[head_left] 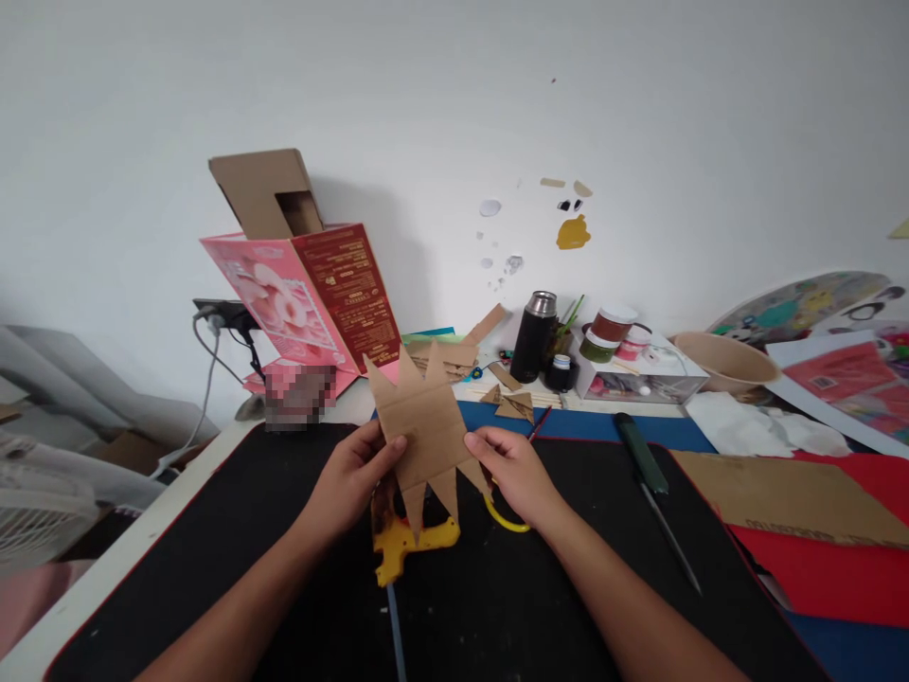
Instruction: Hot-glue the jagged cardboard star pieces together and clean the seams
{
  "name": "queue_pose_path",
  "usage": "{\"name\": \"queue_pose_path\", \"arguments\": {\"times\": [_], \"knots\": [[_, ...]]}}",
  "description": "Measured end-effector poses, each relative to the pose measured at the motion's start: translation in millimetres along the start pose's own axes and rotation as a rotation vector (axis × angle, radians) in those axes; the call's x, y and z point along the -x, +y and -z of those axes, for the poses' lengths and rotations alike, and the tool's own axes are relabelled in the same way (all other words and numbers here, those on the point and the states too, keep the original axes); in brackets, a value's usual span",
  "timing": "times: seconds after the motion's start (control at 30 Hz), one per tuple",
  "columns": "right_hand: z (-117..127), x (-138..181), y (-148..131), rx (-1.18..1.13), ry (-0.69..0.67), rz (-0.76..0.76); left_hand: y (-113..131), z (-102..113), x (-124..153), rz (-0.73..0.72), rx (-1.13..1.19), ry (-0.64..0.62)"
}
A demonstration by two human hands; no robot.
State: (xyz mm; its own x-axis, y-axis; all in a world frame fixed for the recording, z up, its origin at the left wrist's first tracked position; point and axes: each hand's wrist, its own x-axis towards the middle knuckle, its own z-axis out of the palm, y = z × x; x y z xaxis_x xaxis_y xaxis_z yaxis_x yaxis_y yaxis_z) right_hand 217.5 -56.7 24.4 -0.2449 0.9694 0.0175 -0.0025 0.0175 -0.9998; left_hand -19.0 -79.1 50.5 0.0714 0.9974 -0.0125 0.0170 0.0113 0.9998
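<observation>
Between my two hands is a brown cardboard cutout (424, 431) with pointed spikes along its top and bottom edges. My left hand (361, 464) pinches its left side, thumb on the front face. On its right side, my right hand (512, 466) grips the edge with the thumb in front; the fingers behind are hidden. Below the cutout a yellow glue gun (416, 545) lies on the black mat (284, 568), a bluish glue stick (396, 630) trailing from its back. A yellow curved handle (506, 516), perhaps of scissors, shows partly beneath my right hand.
A green-handled knife or pointed tool (643, 455) lies right on the mat. Behind stand a pink and red box (347, 294), a black thermos (534, 341) and paint jars (612, 327). Cardboard scraps (512, 405) lie at the back. A cardboard sheet (788, 497) rests on red material at right.
</observation>
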Motion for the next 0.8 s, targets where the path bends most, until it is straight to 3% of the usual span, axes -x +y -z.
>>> {"name": "queue_pose_path", "arguments": {"times": [0.23,0.37,0.47,0.63,0.8], "knots": [[0.1,-0.9,2.2,-0.014,-0.014,-0.015,3.9,-1.7,1.7,-0.032,0.024,0.005],[-0.3,-1.5,3.3,-0.048,-0.027,-0.004,3.4,-3.1,4.3,0.010,-0.015,-0.054],[-0.9,-1.5,4.0,0.009,-0.010,0.024,2.2,-4.5,5.8,0.066,-0.070,-0.100],[-3.6,0.4,3.7,0.146,0.028,0.098,3.8,-6.6,5.6,0.028,-0.052,-0.057],[-7.7,3.0,4.1,0.001,-0.078,0.020,2.9,-2.6,4.6,0.076,0.010,-0.074]]}}
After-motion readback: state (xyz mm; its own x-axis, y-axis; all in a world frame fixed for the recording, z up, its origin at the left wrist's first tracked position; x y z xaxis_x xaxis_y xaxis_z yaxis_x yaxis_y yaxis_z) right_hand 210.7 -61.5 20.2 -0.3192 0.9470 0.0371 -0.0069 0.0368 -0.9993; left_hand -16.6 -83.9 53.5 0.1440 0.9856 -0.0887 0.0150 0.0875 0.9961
